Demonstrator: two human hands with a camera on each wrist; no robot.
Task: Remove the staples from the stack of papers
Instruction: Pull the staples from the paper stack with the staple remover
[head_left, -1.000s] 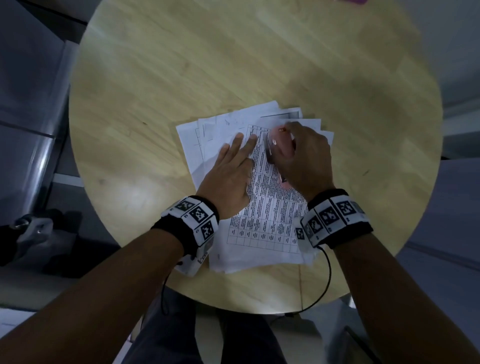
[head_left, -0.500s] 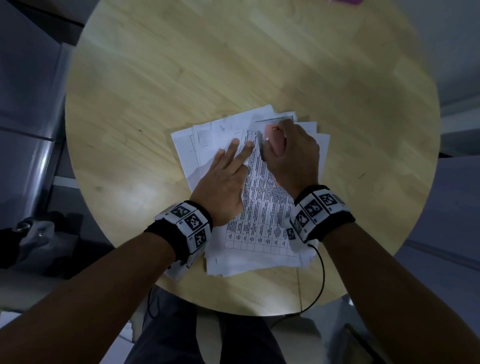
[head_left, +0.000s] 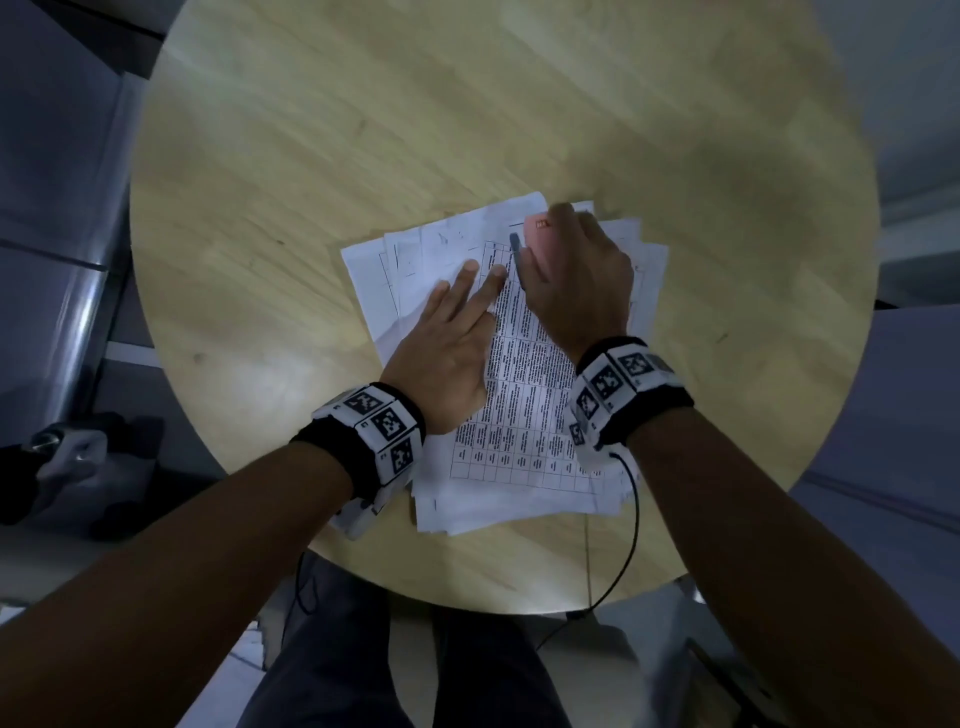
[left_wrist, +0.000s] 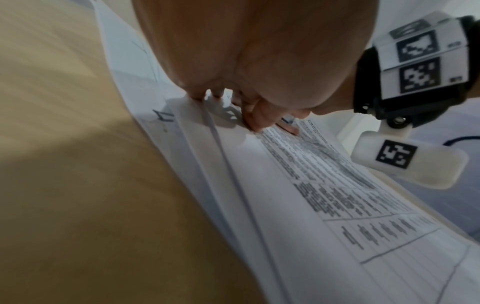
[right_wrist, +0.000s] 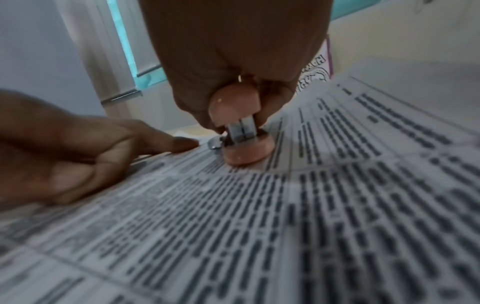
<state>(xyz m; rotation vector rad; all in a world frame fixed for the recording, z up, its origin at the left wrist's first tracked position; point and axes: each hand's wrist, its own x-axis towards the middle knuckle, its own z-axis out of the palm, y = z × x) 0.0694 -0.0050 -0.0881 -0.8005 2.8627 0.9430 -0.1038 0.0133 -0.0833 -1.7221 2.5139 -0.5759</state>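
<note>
Table (head_left: 291, 171) round, pale wood, paper stack (head_left: 524, 415) under flat left hand (head_left: 447, 353), right hand (head_left: 576, 280) grip round pink staple remover (right_wrist: 240, 127).

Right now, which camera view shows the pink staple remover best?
The right wrist view: the staple remover is central, pink pads and metal jaws visible on the papers. The head view shows only its top behind the right hand. The left wrist view hardly shows it.

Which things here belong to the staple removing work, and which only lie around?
For the job:
stack of papers
pink staple remover
left hand
right hand

Lying about:
round wooden table
cable
</note>
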